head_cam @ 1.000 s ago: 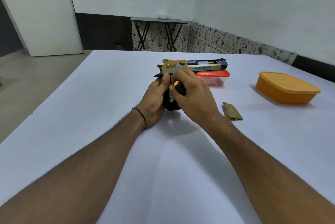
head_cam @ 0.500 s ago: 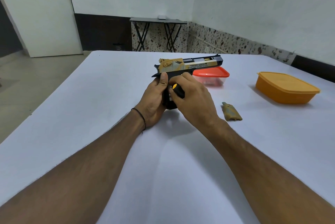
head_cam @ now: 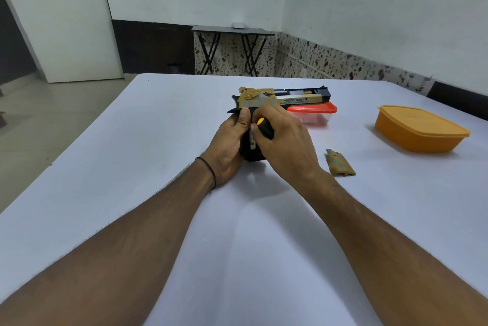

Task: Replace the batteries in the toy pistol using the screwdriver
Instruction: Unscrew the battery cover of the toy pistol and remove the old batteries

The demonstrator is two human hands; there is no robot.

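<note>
Fingers of the right hand [head_cam: 287,143] curl round the black, yellow-capped screwdriver [head_cam: 265,129], its tip hidden against the grip of the toy pistol [head_cam: 280,98]. The left hand [head_cam: 228,146] clasps that grip. The pistol stands butt-down on the white table [head_cam: 158,141]. A tan cover [head_cam: 340,164] lies nearby, with a red-lidded box [head_cam: 317,111] and an orange box [head_cam: 420,130] beyond.

A thin dark band [head_cam: 210,169] is circling the left wrist, sitting snug just behind the left grip [head_cam: 227,148]. The left forearm [head_cam: 126,236] and the right forearm [head_cam: 383,236] are showing bare along their whole visible length, up to the wrists. Tendons are standing out across the back of the right grip [head_cam: 287,148], and the left thumbnail is looking short.
</note>
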